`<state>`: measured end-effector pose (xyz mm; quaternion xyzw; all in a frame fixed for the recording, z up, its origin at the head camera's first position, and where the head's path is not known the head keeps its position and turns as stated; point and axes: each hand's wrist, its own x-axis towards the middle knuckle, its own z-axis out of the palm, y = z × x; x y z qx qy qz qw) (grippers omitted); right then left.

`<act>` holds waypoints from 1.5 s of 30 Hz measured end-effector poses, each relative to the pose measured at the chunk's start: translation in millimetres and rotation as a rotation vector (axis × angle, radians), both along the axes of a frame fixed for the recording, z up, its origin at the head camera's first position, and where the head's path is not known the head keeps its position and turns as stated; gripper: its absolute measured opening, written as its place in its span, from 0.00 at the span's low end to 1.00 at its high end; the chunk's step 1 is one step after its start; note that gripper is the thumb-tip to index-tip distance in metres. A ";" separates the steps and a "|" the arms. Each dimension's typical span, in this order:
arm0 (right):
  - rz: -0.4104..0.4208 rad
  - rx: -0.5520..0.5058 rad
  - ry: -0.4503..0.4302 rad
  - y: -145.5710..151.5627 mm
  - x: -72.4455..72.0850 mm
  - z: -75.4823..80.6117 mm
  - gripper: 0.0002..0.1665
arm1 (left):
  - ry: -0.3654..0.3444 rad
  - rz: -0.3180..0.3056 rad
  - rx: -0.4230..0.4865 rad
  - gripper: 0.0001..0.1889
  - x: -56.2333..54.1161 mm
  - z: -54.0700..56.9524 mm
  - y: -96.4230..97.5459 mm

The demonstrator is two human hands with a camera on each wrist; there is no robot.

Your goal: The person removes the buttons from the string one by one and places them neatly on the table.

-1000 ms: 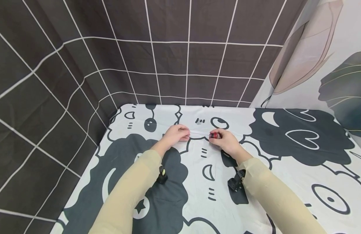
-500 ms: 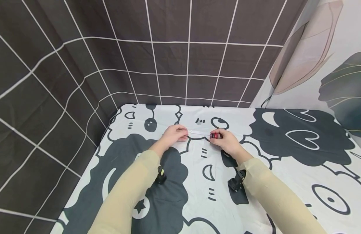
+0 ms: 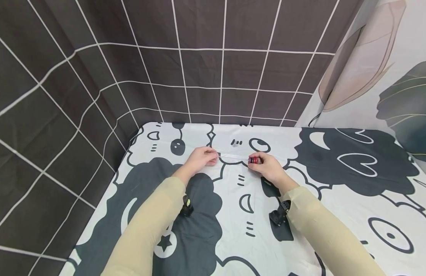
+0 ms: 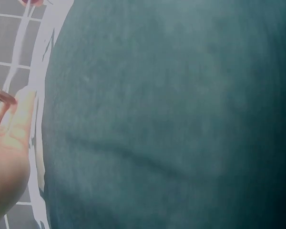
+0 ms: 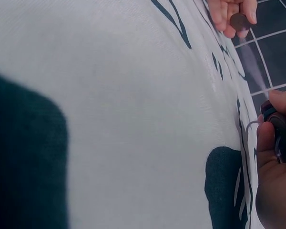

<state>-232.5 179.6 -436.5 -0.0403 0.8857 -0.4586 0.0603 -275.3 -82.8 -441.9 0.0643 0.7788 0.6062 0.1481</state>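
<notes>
My right hand (image 3: 269,166) grips a small red and black reel-like thing (image 3: 255,160); its dark casing shows between thumb and fingers in the right wrist view. From it a thin pale strip (image 3: 233,156) runs leftward to my left hand (image 3: 201,157). The left thumb and fingers pinch a small dark round disc (image 5: 240,22) at the far end of the strip. Both hands are close over the patterned cloth (image 3: 233,218), about a hand's length apart. The strip looks straight between them. In the left wrist view the disc (image 4: 4,96) shows edge-on.
The cloth, printed with black and white cartoon shapes, covers the whole surface. Behind and to the left hangs a dark curtain (image 3: 199,69) with white grid lines. A pale leaf-patterned curtain (image 3: 364,65) is at the right. Black wrist cameras (image 3: 280,214) sit on both forearms.
My left hand has moved a little to the left, away from the right one, so more of the pale strip shows between them. The right hand has stayed almost still.
</notes>
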 end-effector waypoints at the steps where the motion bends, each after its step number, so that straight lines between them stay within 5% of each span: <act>1: -0.001 0.001 0.000 0.1 0.1 0.5 0.22 | 0.000 0.002 -0.002 0.14 -0.5 -0.2 -0.9; 23: -0.007 0.033 0.034 3.6 1.3 0.7 0.22 | 0.027 0.016 -0.120 0.19 -0.3 10.3 -17.6; 34: -0.004 0.022 0.024 5.8 2.2 -0.8 0.22 | 0.226 -0.004 -0.431 0.18 -0.1 15.6 -31.6; 45: -0.005 0.027 0.014 6.9 3.3 0.1 0.22 | 0.264 0.006 -0.561 0.19 -0.9 12.0 -47.8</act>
